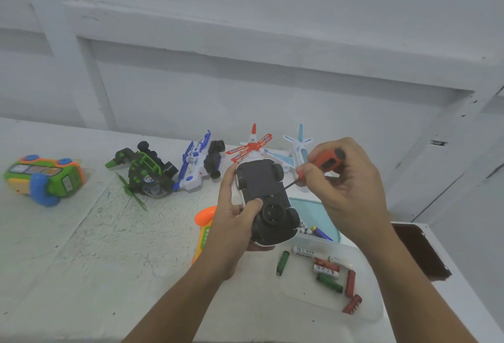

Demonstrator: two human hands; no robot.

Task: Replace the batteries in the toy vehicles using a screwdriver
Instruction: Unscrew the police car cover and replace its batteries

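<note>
My left hand (234, 222) grips a white toy car (266, 198) held upside down above the table, its black underside and wheels facing me, thumb pressed on the underside. My right hand (346, 179) holds a screwdriver (326, 162) with an orange and black handle. Its dark shaft slants down left and the tip touches the car's underside near a small screw. Loose red, green and white batteries (331, 274) lie on a clear lid at the lower right.
Along the back of the white table (109, 247) lie a green and orange toy (43, 177), a green and black vehicle (144, 173), a blue and white vehicle (199, 165), a red and white helicopter (252, 146) and a light blue plane (297, 151). A clear tub (316, 222) holds more batteries. An orange toy (203, 225) lies under my left wrist.
</note>
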